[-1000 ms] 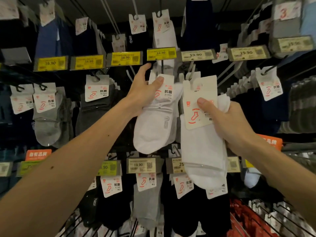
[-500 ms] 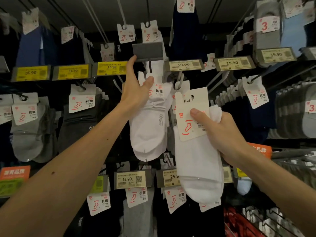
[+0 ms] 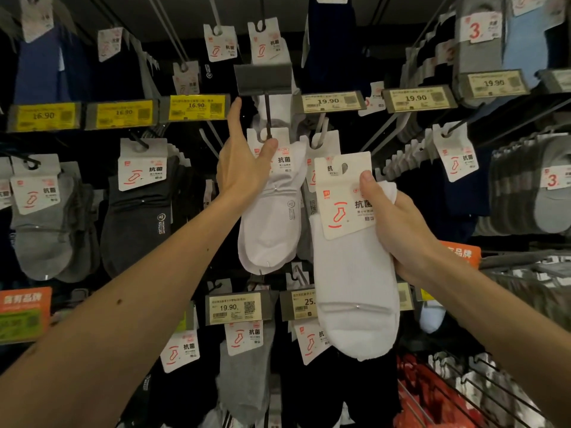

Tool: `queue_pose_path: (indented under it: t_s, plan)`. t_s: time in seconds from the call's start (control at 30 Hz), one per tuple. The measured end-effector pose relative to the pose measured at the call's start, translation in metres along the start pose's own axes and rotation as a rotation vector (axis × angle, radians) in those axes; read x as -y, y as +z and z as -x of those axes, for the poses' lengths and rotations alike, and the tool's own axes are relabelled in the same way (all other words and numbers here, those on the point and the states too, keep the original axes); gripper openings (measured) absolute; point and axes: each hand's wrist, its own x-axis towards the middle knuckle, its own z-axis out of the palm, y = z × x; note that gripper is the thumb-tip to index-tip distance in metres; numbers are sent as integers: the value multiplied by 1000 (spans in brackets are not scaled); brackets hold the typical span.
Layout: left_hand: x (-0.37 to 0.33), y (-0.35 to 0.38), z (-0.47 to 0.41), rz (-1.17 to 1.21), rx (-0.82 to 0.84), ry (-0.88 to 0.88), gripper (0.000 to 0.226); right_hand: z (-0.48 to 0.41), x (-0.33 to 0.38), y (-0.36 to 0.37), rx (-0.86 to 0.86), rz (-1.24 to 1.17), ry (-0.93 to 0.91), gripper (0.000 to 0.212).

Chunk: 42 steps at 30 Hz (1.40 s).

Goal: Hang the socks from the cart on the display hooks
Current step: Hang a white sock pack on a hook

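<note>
Socks in both hands, display wall in front. Right hand (image 3: 401,233) grips the long white socks (image 3: 355,288), thumb (image 3: 369,183) pressed on the front of the header card (image 3: 340,205), other fingers wrapped behind the cuff. Card's hang hole (image 3: 345,168) is free, not on any hook, and sits just right of and below the dark hook (image 3: 268,125).

Left hand (image 3: 244,171) is on the short white socks (image 3: 268,230): thumb on their card, other fingers behind. It looks like a pinch, but the back fingers are hidden. That card's hole appears to be threaded on the dark hook. My index finger (image 3: 236,118) points straight up and touches the grey price-tag holder (image 3: 262,80), which stands tipped up with its back face toward me.

Step in hand, as I judge it: seat the short pair, then hang the long pair.

To do it well:
- hold the tag holder up so the hook tip stays open
- push the short pair back along the rod to make room
- turn the long pair's card square to the hook, hole level with the tip
- feed by the card, not the fabric, so the card doesn't bend or tear
- check the price tag matches before letting go; I can't tell which hook this long pair belongs on.
</note>
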Motion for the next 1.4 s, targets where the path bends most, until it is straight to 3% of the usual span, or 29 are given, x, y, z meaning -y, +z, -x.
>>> queue_pose_path:
  t_s: [0.1, 0.2, 0.3, 0.37, 0.43, 0.53, 0.6, 0.8, 0.87, 0.97, 1.13, 1.23, 1.4]
  plan:
    - [6, -4, 6, -40, 31, 15, 81, 4, 0, 2, -8, 9, 3, 33]
    - [4, -13, 25, -112, 76, 54, 68, 8, 0, 5, -19, 22, -4, 29]
    - [3, -25, 49, -147, 14, 119, 49, 10, -2, 13, -28, 39, -16, 29]
    - [1, -35, 62, -71, 6, 174, 30, 10, -4, 19, -32, 48, -21, 30]
    - [-5, -43, 74, 87, 126, 137, 15, 11, -6, 28, -40, 36, -30, 29]
    - [-16, -51, 88, 316, 391, -73, 29, 9, -9, 43, -34, -17, -39, 29]
    - [-19, -52, 90, 405, 439, -156, 43, 8, -9, 53, -24, -52, -54, 30]
    - [-8, -56, 90, 468, 352, -159, 43, 6, -17, 64, 25, -34, -56, 26]
    - [-4, -53, 90, 450, 322, -161, 41, 4, -24, 61, 12, 34, -99, 25]
    - [-6, -50, 77, 403, 268, -125, 44, -6, -20, 57, 53, 158, -224, 45]
    - [-20, -47, 29, 337, 249, -140, 63, -41, 8, 62, 24, 375, -383, 33]
    - [-25, -44, 10, 393, 259, -180, 69, -60, 20, 66, -13, 503, -443, 35]
    - [-19, -39, -7, 266, 217, -79, 73, -80, 25, 71, -22, 611, -445, 42]
